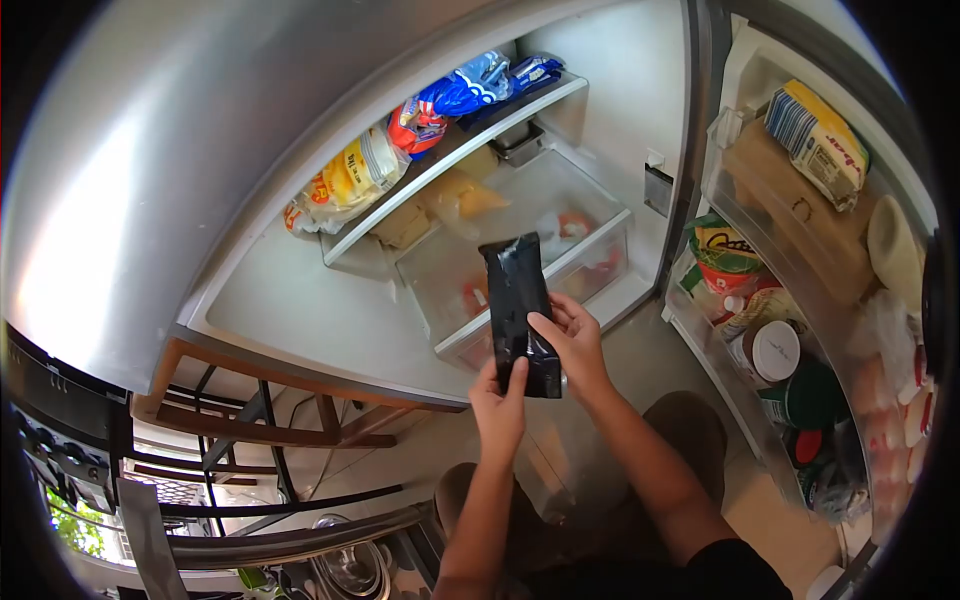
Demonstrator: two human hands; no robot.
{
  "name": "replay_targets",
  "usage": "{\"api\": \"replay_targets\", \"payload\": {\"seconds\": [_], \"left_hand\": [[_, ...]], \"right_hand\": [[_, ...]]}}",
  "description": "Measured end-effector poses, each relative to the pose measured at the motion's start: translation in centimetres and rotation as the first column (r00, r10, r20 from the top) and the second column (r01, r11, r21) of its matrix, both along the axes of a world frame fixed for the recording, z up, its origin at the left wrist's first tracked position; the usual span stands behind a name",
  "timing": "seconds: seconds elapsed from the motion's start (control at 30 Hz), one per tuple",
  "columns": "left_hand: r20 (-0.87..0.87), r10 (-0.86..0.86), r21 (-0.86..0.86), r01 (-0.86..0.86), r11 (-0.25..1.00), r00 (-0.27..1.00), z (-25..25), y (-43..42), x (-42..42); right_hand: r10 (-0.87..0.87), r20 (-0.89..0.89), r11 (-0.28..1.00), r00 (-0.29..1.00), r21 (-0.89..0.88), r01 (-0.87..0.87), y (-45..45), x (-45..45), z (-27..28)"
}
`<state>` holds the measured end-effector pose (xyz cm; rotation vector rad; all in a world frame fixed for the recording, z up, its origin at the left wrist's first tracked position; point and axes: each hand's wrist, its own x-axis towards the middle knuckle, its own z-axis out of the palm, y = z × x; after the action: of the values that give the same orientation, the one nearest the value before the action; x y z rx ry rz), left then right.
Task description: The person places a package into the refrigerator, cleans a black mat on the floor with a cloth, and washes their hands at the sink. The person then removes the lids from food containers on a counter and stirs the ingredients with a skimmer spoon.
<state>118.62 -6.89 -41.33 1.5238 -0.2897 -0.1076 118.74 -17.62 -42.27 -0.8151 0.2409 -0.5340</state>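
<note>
Between my two hands is a black plastic packet [519, 300], long and shiny, held in front of the open fridge. My left hand [497, 412] grips its lower left edge, thumb on the front face. On the right side, my right hand [577, 345] pinches it with the thumb across the front. The fingers behind the packet are partly hidden. Just behind it sits a clear fridge drawer [590, 258] with red and white items inside. What the packet contains cannot be seen.
Yellow, red and blue bags fill the upper shelf [470, 150]. The fridge door [690, 290] stands open at the right, its racks holding packets, tubs and eggs. A wooden chair [280, 425] and metal rails are at the lower left.
</note>
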Motion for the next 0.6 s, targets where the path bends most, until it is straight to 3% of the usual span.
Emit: {"api": "replay_targets", "payload": {"seconds": [0.17, 0.23, 0.4, 0.47, 0.6], "left_hand": [[0.087, -0.057, 0.073, 0.051, 0.996, 0.995, 3.3, -0.5, 4.1], [0.073, -0.059, -0.061, 0.063, 0.996, 0.996, 4.5, -1.6, 6.2], [0.191, -0.024, -0.062, 0.036, 0.997, 0.981, 8.0, -3.6, 10.5], [0.308, -0.005, -0.01, 0.009, 1.0, 0.951, 9.0, -4.0, 12.4], [0.422, 0.048, -0.008, -0.05, 0.999, 0.905, 11.1, -5.0, 15.2]], "right_hand": [[0.024, 0.085, 0.999, 0.996, 0.027, -0.026, -2.2, 1.4, 3.0], [0.024, 0.08, 1.0, 0.997, 0.014, -0.025, -3.2, 2.2, 4.4], [0.034, 0.146, 0.999, 0.989, 0.025, -0.038, -5.1, 5.9, 6.5], [-0.01, 0.25, 1.0, 0.968, -0.004, 0.012, -5.6, 7.4, 7.4], [-0.093, 0.227, 0.996, 0.969, 0.02, 0.091, -6.1, 10.1, 8.5]]}}
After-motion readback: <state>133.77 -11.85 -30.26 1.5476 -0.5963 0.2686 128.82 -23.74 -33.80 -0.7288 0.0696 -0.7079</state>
